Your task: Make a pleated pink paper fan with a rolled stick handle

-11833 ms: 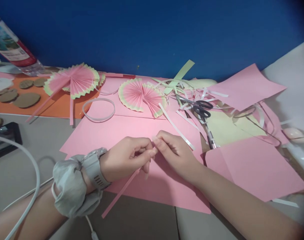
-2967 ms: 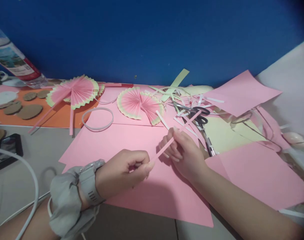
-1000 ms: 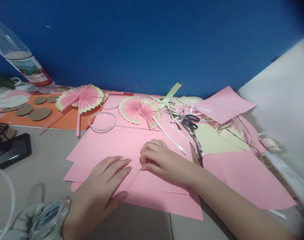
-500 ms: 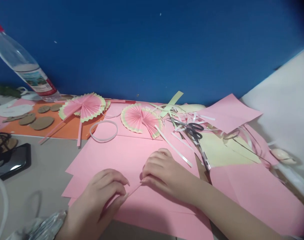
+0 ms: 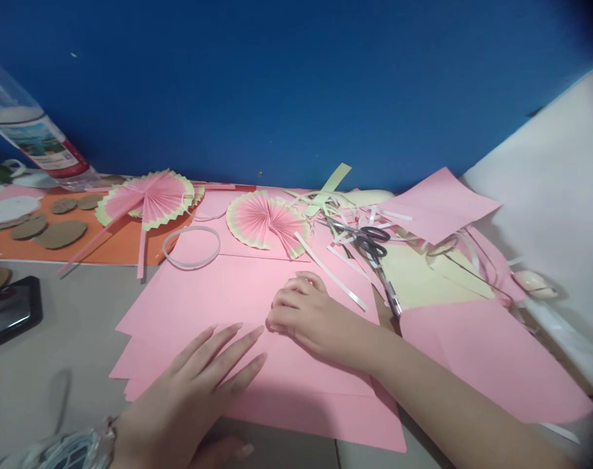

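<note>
Pink sheets [image 5: 213, 286], layered beneath the fingers [image 5: 237, 353].
Left hand [image 5: 193, 378]: fingers spread; right hand [image 5: 310, 319], beside them: fingers curled, grip indiscernible.

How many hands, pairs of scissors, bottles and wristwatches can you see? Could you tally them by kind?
Hands over the pink paper: 2 (left hand, right hand)
Pairs of scissors: 1
Bottles: 1
Wristwatches: 1, partly cut off
Total: 5

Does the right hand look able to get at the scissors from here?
Probably yes: the scissors lie with their handles uncovered, and only paper strips seem to lie between them and the right hand. Whether its curled fingers hold anything is hidden.
</note>
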The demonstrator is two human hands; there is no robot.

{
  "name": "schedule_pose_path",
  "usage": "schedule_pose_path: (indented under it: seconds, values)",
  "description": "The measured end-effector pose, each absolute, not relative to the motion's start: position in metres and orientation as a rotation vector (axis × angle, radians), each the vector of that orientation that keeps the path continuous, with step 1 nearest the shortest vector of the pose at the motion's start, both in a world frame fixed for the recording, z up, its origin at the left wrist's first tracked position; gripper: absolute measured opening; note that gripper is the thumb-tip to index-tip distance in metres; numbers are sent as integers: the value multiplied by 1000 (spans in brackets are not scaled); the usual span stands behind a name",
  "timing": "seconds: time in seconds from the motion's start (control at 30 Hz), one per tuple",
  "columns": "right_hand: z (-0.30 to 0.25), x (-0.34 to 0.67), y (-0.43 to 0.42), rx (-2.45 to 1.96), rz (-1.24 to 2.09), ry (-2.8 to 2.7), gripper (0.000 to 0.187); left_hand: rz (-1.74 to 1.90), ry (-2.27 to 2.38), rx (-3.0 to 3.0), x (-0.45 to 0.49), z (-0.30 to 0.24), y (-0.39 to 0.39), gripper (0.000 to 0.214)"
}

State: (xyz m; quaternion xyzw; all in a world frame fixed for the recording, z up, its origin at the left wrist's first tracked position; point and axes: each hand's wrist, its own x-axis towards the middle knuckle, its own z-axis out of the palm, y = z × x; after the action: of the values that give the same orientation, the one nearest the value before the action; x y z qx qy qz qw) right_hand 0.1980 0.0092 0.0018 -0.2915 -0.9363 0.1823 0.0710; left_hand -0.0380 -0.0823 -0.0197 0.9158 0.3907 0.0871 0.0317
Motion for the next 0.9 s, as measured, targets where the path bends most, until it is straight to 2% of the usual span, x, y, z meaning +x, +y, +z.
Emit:
schedule_pose_path:
  seconds: [0.3,0.4,0.57,0.9]
  values:
    - [11,182,-10,-1039,236,-2745,18,183,1191,2983,-34,-17,-89,78]
    - [13,174,-18,-1204,304,-2698,24,198,1243,2908,-31,-18,-90,78]
    - [0,174,-18,-1334,465,-2646,49,225,1252,2880,-30,-14,-90,78]
    - [-2,177,-16,-1337,539,-2692,60,194,1252,2825,-41,-17,-94,88]
